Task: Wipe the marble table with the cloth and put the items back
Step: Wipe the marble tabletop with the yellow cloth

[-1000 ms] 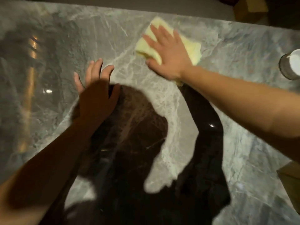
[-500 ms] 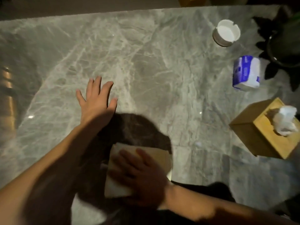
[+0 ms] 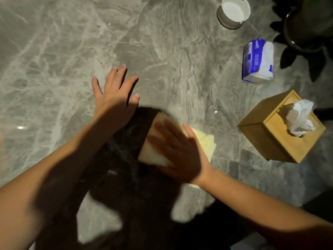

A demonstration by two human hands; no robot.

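Note:
My right hand (image 3: 177, 152) lies flat on a folded pale yellow cloth (image 3: 205, 143), pressing it onto the grey veined marble table (image 3: 162, 55) near the middle of the view. Its fingers spread over the cloth, which shows at both sides of the palm. My left hand (image 3: 115, 98) rests flat on the bare marble just left of the cloth, fingers apart and holding nothing. A dark shadow covers the table below both arms.
At the right stand a wooden tissue box (image 3: 275, 134) with a white tissue sticking out, a blue-and-white tissue pack (image 3: 257, 61), a white ashtray (image 3: 233, 12) at the top, and a dark potted plant (image 3: 310, 29) in the top right corner.
My right hand swept the cloth from the far edge back toward me, then slightly up and right. The view shifted right, bringing the items into sight. My left hand stayed flat.

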